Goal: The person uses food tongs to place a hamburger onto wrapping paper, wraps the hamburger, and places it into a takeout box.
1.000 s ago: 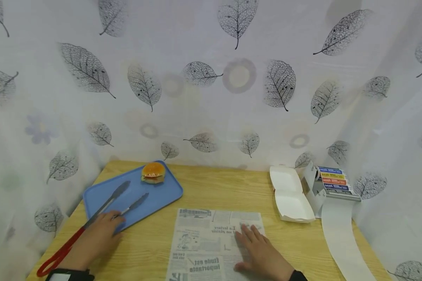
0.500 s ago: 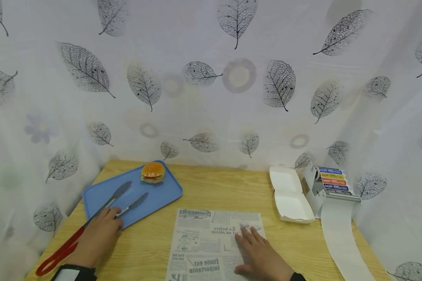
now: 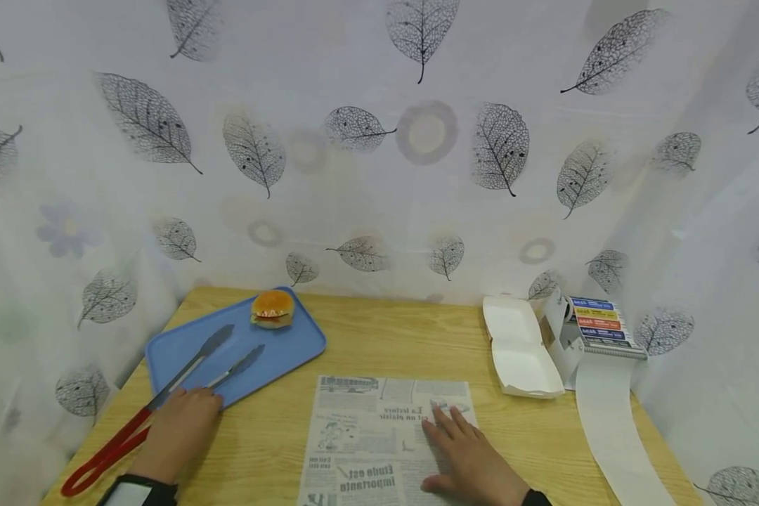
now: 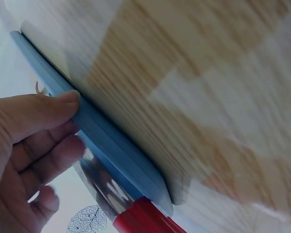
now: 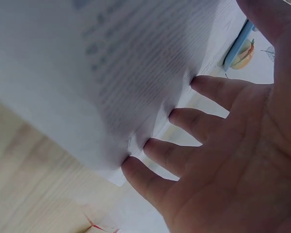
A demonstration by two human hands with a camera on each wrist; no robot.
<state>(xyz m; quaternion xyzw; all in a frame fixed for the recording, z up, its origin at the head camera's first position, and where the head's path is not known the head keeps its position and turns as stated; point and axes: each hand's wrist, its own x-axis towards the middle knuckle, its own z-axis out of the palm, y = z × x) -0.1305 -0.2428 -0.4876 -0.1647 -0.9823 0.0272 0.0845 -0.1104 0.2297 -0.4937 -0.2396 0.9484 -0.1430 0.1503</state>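
In the head view my left hand [image 3: 186, 425] is at the near edge of a blue tray [image 3: 284, 360]. The left wrist view shows its thumb on the tray's outer rim and its fingers curled on the inner side, pinching the edge. Red-handled metal tongs [image 3: 110, 453] lie spread across the tray, one arm passing partly hidden under this hand. A burger [image 3: 272, 309] sits at the tray's far right corner. My right hand [image 3: 471, 453] rests with fingers spread on a newsprint-patterned paper sheet [image 3: 354, 436]; in the right wrist view its fingertips [image 5: 133, 164] press the paper.
At the right stands an open white takeaway box [image 3: 521, 358]. Beside it is a dispenser [image 3: 601, 323] with colourful labels and a long white paper strip [image 3: 613, 429] hanging out. A leaf-patterned curtain [image 3: 367, 197] closes off the back of the wooden table [image 3: 405, 337].
My left hand has shifted from over the tongs' arms slightly back to the tray's near edge, its fingers now curled there. The right hand has stayed on the paper.
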